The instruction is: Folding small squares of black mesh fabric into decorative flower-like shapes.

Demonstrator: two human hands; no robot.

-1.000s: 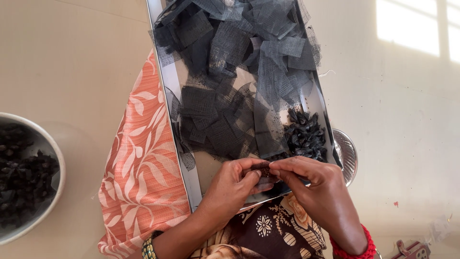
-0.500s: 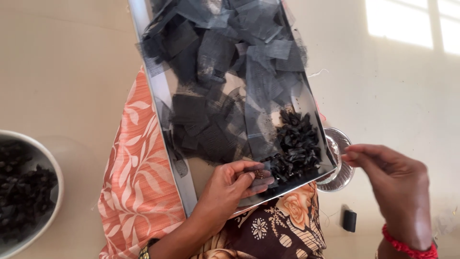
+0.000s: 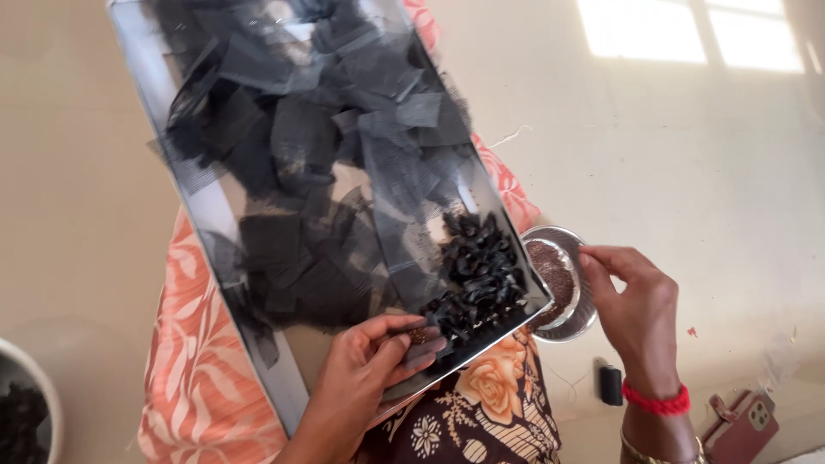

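Her left hand (image 3: 365,374) still pinches a small dark mesh piece (image 3: 418,337) at the steel tray's (image 3: 215,223) near edge, while the right hand (image 3: 636,314), which has left the piece, now hovers with fingers narrowed over the small steel bowl (image 3: 583,320) of brown grains.

one metal tray (image 3: 163,163), one small steel bowl (image 3: 574,320), two hands.

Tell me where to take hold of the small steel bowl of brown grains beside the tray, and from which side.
Probably by the far-right rim of the small steel bowl. Its left part is tucked under the corner of the metal tray, so that side is blocked. Its right rim is bare, and the right hand already hovers there. Keep it level: it is shallow and open, with grains inside.
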